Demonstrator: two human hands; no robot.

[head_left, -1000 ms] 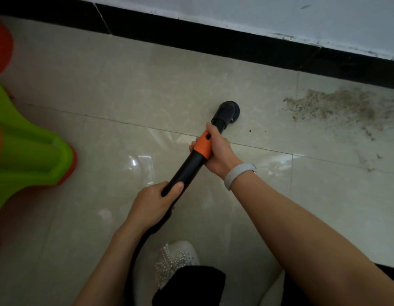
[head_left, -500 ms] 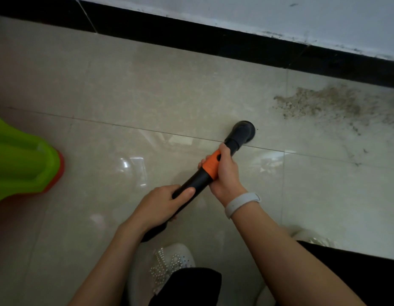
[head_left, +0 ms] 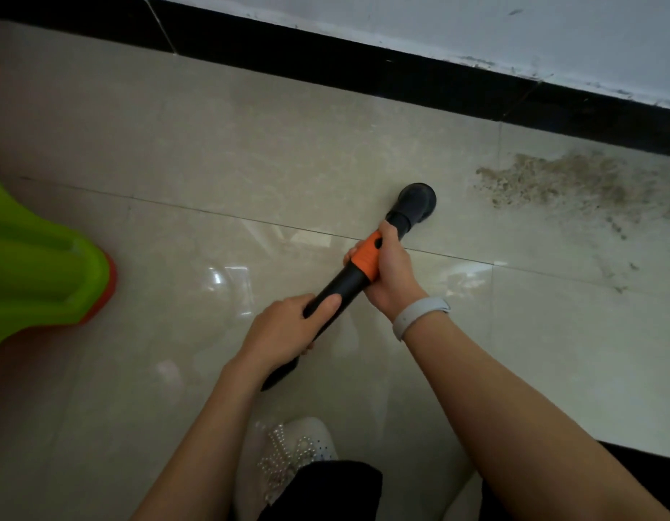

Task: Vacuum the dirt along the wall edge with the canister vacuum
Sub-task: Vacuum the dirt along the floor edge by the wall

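A black vacuum wand (head_left: pixel 344 285) with an orange collar (head_left: pixel 367 257) points up and right across the beige tile floor. Its round black nozzle (head_left: pixel 418 201) is on the tile, a short way left of a patch of brown dirt (head_left: pixel 558 182) lying beside the black skirting (head_left: pixel 363 73). My right hand (head_left: pixel 391 272) grips the wand at the orange collar. My left hand (head_left: pixel 288 329) grips the black tube lower down. The canister itself is out of view.
A green and orange plastic toy (head_left: pixel 36 265) stands on the floor at the left edge. My white beaded shoe (head_left: pixel 288 453) is at the bottom centre. The white wall (head_left: pixel 476 24) runs along the top above the skirting.
The nozzle has shifted right along the floor, closer to the dirt patch. Both hands keep the same grip on the wand.
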